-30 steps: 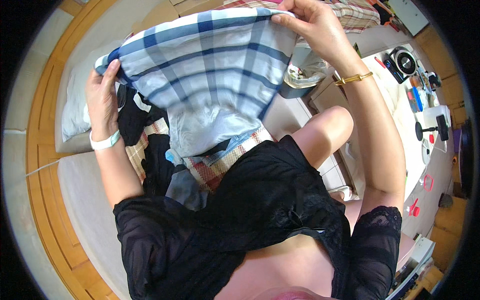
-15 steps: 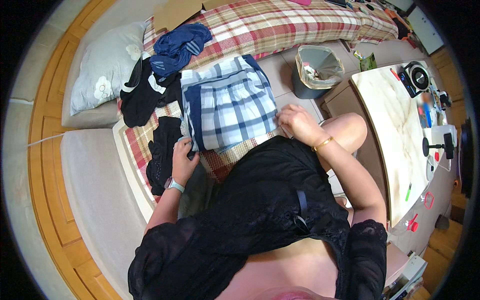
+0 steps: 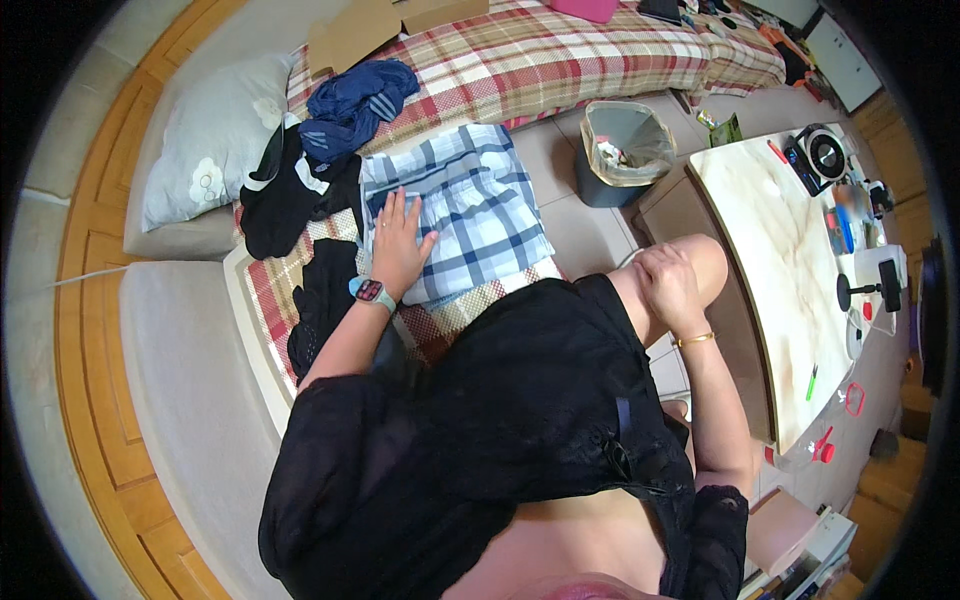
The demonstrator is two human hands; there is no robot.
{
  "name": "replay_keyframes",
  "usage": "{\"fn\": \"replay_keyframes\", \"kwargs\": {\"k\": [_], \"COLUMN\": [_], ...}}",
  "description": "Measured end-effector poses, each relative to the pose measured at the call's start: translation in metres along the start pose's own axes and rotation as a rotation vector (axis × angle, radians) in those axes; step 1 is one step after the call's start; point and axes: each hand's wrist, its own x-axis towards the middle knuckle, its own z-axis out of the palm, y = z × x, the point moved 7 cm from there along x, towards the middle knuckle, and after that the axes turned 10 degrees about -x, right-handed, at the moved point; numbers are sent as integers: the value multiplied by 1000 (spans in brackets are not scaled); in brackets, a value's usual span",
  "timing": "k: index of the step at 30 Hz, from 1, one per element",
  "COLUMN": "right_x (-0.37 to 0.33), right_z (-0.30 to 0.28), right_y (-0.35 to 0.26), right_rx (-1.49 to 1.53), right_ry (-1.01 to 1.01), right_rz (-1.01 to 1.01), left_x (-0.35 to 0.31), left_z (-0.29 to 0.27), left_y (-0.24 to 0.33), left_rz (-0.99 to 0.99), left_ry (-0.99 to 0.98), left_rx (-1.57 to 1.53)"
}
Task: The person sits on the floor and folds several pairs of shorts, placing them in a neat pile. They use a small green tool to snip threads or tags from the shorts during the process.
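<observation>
Plaid cloth [image 3: 480,215]: lies at 12 o'clock in the view, on the checked cover [image 3: 440,325], where it lay half a second ago.
Left hand [image 3: 400,250]: palm down, fingers spread on the cloth's 8 o'clock part; it has moved inward from the near-left edge.
Right hand [image 3: 670,285]: has left the cloth's 4 o'clock edge for the knee [image 3: 710,262]; fingers bent (palm hidden, so I cannot tell whether it grips).
Dark blue garment [image 3: 355,105]: bunched at the cloth's 10 o'clock.
Bin [image 3: 605,180]: at its 2 o'clock.
</observation>
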Motion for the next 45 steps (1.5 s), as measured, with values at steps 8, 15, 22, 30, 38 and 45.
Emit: {"fn": "replay_keyframes", "kwargs": {"k": [8,15,22,30,38,45], "right_x": [-1,1,1,-2,-4,-16], "right_z": [3,4,5,10,1,-11], "right_y": [-3,-5,-4,5,-4,-2], "right_rx": [-99,-79,-84,-62,-9,33], "right_ry": [4,23,-8,-18,28,89], "right_rz": [21,24,45,8,-29,-37], "left_x": [7,39,74,24,-234,-293], "left_z": [-28,-30,-33,-32,-114,-99], "left_y": [-2,-93,-80,-126,-81,14], "left_rz": [38,-354,-280,-343,-572,-533], "left_ry": [162,348,294,103,157,-66], "left_rx": [-62,-416,-435,-823,-63,-12]}}
